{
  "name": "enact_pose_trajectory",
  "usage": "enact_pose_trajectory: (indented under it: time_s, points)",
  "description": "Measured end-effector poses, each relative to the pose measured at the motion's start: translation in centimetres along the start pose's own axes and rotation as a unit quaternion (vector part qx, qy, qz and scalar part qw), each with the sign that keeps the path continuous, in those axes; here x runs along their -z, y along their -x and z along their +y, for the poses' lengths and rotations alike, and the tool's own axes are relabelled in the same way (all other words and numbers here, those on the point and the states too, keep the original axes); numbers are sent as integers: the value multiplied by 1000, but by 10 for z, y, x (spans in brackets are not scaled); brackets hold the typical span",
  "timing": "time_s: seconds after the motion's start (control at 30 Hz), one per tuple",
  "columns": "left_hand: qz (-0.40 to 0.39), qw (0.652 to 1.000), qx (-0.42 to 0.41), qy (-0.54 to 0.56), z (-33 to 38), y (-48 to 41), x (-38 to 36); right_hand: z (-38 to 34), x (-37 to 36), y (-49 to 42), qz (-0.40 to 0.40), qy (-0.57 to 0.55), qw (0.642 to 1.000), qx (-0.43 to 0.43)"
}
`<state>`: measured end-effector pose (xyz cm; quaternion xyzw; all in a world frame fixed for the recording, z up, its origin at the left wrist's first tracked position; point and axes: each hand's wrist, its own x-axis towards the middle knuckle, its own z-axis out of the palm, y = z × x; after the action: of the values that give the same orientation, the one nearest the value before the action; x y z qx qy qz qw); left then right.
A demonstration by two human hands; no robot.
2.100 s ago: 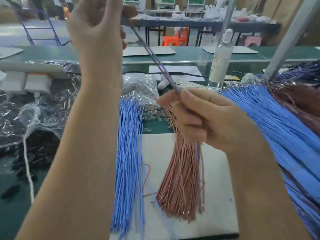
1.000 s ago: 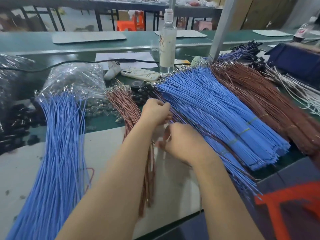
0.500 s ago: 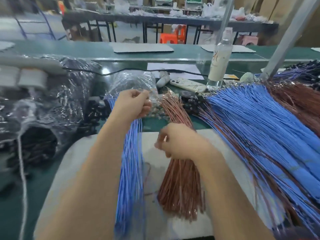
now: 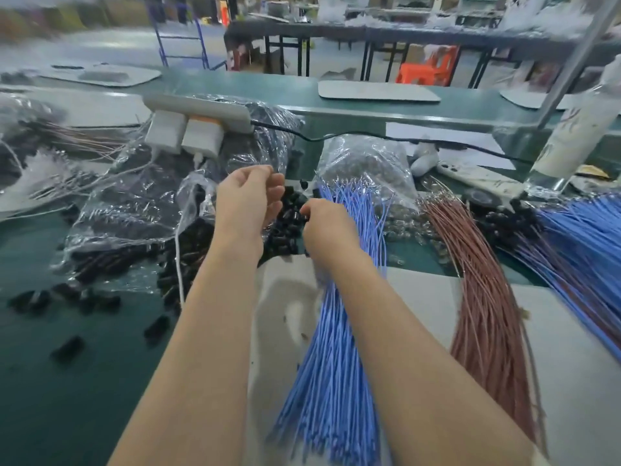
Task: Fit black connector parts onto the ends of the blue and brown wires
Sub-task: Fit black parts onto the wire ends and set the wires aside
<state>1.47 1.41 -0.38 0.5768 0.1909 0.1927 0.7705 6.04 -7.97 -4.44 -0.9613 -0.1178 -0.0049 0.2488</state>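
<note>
Hands close together: left hand (image 4: 247,205) curled above, right hand (image 4: 327,227) pinching into black connector parts (image 4: 285,230); holding one, I cannot tell. Blue wires (image 4: 336,331) and brown wires (image 4: 484,297) alongside look unfitted; fitted wires (image 4: 588,237) crowd the tabletop's (image 4: 67,398) right edge.

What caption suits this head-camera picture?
A person's left hand and right hand at loose black connector parts, beside blue wires and brown wires.
</note>
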Motion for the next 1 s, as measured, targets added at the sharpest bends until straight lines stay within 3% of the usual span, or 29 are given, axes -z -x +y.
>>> enact_pose_trajectory:
  time_s: [0.13,0.4,0.53,0.67,0.73,0.83,0.93,1.0]
  points:
    - [-2,1000,14,15,-3,-6,-9,-5,-9,-12,-7,70,998,6]
    - [-14,999,26,19,-14,-10,-17,-8,-15,-29,-15,70,996,-44]
    - [-16,999,27,13,-15,-10,-16,-4,-16,-23,15,80,997,0]
    - [-30,999,-6,-36,-16,-6,-15,1,2,-16,93,-86,991,48]
    - [-61,990,-59,-109,-17,0,-17,5,29,-11,120,-219,967,50]
    - [-171,961,-118,-183,-16,16,-30,27,73,6,105,-419,902,15]
    - [-267,943,-119,-157,-21,37,-52,56,94,30,96,-586,803,-45]
    - [-273,945,-111,-140,-31,50,-67,71,96,44,101,-638,760,-70]
